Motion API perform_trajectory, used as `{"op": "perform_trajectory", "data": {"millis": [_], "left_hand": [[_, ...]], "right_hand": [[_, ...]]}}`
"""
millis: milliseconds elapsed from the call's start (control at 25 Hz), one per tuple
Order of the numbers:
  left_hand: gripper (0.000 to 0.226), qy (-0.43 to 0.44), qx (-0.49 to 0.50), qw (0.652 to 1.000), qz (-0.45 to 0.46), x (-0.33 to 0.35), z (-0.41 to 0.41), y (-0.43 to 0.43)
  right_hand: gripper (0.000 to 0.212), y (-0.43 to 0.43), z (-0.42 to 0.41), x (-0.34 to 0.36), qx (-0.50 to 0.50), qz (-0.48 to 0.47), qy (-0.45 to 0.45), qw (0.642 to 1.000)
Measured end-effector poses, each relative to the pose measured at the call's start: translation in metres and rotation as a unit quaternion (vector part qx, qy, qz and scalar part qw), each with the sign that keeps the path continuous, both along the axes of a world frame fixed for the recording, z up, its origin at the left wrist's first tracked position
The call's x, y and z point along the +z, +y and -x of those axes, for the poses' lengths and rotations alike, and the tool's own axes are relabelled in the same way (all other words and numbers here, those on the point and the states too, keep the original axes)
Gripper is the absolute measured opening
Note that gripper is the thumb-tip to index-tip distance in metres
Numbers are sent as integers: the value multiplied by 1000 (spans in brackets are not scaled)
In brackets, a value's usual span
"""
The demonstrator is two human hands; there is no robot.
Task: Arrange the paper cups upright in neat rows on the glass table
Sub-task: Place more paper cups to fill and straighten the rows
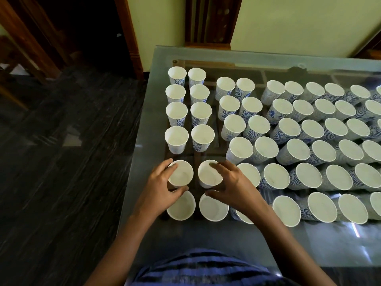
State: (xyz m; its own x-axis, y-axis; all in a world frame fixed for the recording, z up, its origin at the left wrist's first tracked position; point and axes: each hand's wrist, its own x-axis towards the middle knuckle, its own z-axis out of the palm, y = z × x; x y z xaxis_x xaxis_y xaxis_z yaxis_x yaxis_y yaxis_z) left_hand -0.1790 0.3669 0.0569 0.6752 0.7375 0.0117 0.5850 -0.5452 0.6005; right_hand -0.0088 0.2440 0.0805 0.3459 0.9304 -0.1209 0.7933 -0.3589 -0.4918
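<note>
- glass table (206, 242): reference for all positions below; the person stands at its near edge, close to the near left corner
- paper cups (289, 129): white inside, blue swirl print outside; every one in view stands mouth up; they fill the table from its left side to beyond the right of the view
- two columns run along the table's left edge, six cups deep each; a bare strip of glass parts them from the next pair of columns toward the table's middle; further toward the right side the cups crowd closer, many touching
- outer cup (181, 174): in the column nearest the left edge, second from the near edge
- left hand (158, 190): fingers curled round the outer cup's left wall, one fingertip at the far rim, thumb against the near wall; it grips this cup
- inner cup (209, 175): next column in from the left edge, same row
- right hand (235, 182): comes in from the table's middle; fingers spread and bent, fingertips on the far rim, thumb at the near wall; it holds the inner cup between them
- the two held cups stand apart, glass visible between; whether their bases rest on the table cannot be told
- striped shirt (206, 267) at the near edge; dark floor (61, 162) off the left edge; pale wall (299, 23) beyond the far edge
</note>
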Motion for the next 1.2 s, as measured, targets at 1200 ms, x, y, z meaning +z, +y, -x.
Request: {"op": "perform_trajectory", "data": {"millis": [1200], "left_hand": [[71,0,-61,998,2,-16,39,-43]], "right_hand": [[81,-46,32,-14,45,52,-11,998]]}}
